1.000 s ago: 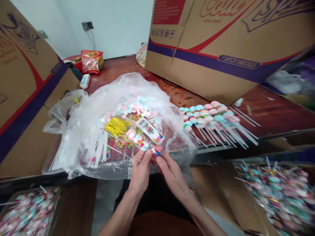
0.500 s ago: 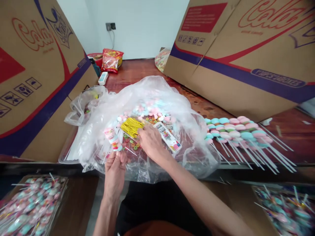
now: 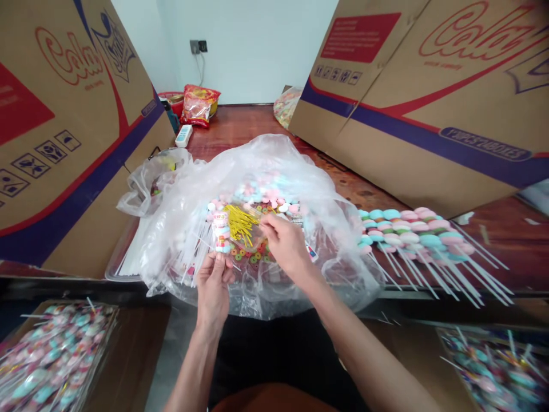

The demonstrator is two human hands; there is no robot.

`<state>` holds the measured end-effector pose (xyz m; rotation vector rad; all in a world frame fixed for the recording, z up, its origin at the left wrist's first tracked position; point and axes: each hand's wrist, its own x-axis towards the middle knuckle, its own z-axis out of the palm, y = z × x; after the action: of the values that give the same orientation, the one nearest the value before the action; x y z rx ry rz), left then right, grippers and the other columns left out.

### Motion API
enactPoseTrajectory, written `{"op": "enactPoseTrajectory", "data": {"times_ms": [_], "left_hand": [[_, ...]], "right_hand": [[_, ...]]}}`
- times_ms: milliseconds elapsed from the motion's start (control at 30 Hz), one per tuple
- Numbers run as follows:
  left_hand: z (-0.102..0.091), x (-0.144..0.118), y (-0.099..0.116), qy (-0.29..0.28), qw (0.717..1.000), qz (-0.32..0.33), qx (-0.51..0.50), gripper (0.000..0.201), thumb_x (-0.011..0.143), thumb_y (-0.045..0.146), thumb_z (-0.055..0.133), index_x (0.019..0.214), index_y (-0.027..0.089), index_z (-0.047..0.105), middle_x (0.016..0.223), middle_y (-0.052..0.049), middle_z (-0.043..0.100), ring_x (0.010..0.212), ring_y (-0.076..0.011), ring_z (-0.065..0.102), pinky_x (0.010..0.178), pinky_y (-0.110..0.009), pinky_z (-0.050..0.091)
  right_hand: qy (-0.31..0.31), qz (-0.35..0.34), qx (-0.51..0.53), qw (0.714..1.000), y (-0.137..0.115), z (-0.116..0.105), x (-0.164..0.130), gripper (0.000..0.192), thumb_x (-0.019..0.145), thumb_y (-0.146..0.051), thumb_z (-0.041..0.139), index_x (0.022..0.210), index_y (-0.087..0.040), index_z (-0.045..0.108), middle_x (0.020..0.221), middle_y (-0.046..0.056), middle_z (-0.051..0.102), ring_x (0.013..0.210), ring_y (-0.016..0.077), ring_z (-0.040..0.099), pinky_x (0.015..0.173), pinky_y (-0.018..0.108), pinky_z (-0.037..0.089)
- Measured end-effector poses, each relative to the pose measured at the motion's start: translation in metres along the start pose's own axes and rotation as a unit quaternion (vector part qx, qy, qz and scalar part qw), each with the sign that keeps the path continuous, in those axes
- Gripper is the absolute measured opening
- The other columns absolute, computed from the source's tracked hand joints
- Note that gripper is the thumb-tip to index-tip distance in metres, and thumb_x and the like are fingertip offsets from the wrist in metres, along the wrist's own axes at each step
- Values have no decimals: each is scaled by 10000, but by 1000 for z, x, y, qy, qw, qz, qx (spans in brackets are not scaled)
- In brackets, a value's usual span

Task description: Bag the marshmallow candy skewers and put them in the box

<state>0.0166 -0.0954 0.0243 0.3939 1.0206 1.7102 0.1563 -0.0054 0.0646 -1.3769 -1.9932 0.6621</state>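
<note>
My left hand (image 3: 214, 277) pinches a marshmallow skewer (image 3: 222, 232) low down, by its stick. The skewer stands upright in a clear printed wrapper, with pink, white and blue pieces. To its right lies a fanned bundle of yellow twist ties (image 3: 241, 224). At the bundle's right edge the fingertips of my right hand (image 3: 285, 243) are pressed together on a twist tie, most of it hidden by the fingers. Ring-shaped gummies (image 3: 253, 254) lie under and in front of the bundle. Behind are loose pink, blue and white marshmallows (image 3: 268, 191) inside a large clear plastic bag (image 3: 274, 151).
Unwrapped marshmallow skewers (image 3: 412, 229) are stacked at the table's right edge. Large cardboard boxes (image 3: 55, 189) (image 3: 394, 154) flank the table. Lower down are a box of wrapped skewers (image 3: 55, 355) at left and another box of skewers (image 3: 493, 366) at right. White sticks (image 3: 137, 252) lie at left.
My left hand has moved the wrapped skewer right, close to the twist ties. My right hand has drawn back rightward from over the bundle, fingertips pinched; the ties look more fanned out.
</note>
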Motion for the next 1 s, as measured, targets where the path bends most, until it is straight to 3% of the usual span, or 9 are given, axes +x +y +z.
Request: {"op": "enactPoseTrajectory", "data": {"times_ms": [67, 133, 300, 433, 600, 767, 900, 1000], "left_hand": [[6, -2, -5, -15, 1000, -2, 16, 309, 744, 363, 815, 686, 153, 595, 656, 24, 535, 488, -33, 301, 463, -172, 287], [13, -7, -13, -30, 999, -6, 40, 300, 768, 382, 791, 715, 154, 603, 641, 31, 519, 488, -34, 294, 458, -169, 265], [30, -23, -36, -37, 994, 22, 105, 249, 823, 370, 740, 932, 216, 578, 712, 59, 526, 550, -55, 400, 512, -167, 331], [39, -32, -42, -100, 987, -5, 122, 218, 831, 346, 728, 939, 209, 598, 805, 28, 574, 634, -72, 472, 559, -182, 370], [47, -34, -42, -143, 983, -42, 109, 218, 807, 339, 765, 851, 183, 619, 663, 55, 494, 529, -42, 325, 493, -171, 277], [58, -31, -42, -145, 983, -78, 84, 302, 755, 353, 821, 768, 149, 598, 611, 57, 472, 488, -22, 272, 454, -153, 228], [60, -30, -37, -156, 968, -197, 24, 346, 765, 311, 819, 714, 147, 519, 576, 67, 438, 451, -7, 209, 413, -124, 168], [57, -29, -30, -152, 929, -334, -50, 316, 797, 216, 780, 724, 160, 478, 547, 94, 345, 429, -12, 189, 375, -112, 121]], "right_hand": [[-24, 27, 181, 983, 4, -5, -22, 164, 891, -258, 550, 783, -194, 656, 659, -6, 593, 577, 139, 520, 566, 248, 391], [-67, 62, 298, 950, 6, -2, -45, 153, 850, -307, 615, 769, -189, 668, 610, -29, 557, 520, 114, 465, 510, 234, 354], [-21, 158, 415, 896, 13, 16, -78, 234, 742, -348, 733, 639, -179, 610, 556, -48, 516, 520, 90, 421, 496, 221, 316], [7, 210, 470, 857, 22, 11, -81, 336, 697, -405, 767, 593, -190, 531, 489, -74, 451, 464, 76, 370, 456, 219, 262], [25, 177, 462, 868, 27, -9, -85, 350, 718, -371, 749, 572, -193, 486, 523, -76, 413, 505, 76, 343, 483, 223, 258], [31, 114, 398, 910, 31, -16, -93, 217, 860, -332, 609, 711, -186, 552, 662, -41, 506, 616, 108, 435, 577, 233, 348], [22, 74, 380, 922, 36, -18, -101, 183, 945, -312, 522, 799, -202, 522, 741, -25, 514, 668, 122, 446, 625, 242, 378], [5, 39, 379, 924, 38, -26, -102, 169, 960, -292, 508, 816, -204, 512, 809, -15, 495, 681, 120, 440, 632, 245, 380]]}}
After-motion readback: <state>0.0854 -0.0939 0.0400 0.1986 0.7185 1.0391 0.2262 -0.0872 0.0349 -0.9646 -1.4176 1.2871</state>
